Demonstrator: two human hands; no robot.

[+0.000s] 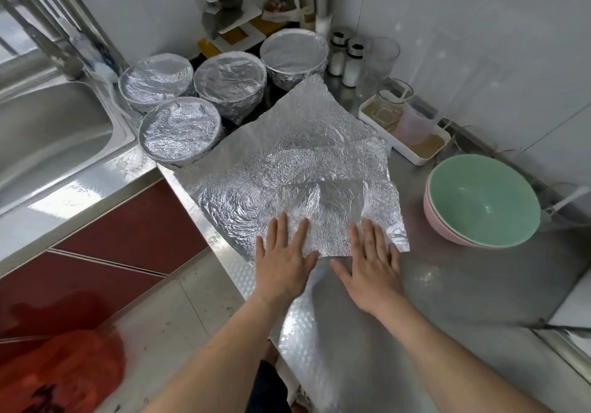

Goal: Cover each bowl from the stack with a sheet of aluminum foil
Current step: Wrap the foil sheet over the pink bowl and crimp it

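Bare left forearm [224, 348] and right forearm [441, 348] (dark garment [268, 384] shows between them).

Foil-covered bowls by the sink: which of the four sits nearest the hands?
The front foil-covered bowl, at the counter edge beside the steel sink, closest to the left hand. The other three stand behind it, further back.

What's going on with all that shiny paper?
A person's left hand and right hand lie flat on the near edge of a foil sheet spread on the steel counter. Four foil-covered bowls stand behind it. A green bowl stacked in a pink bowl sits uncovered to the right.
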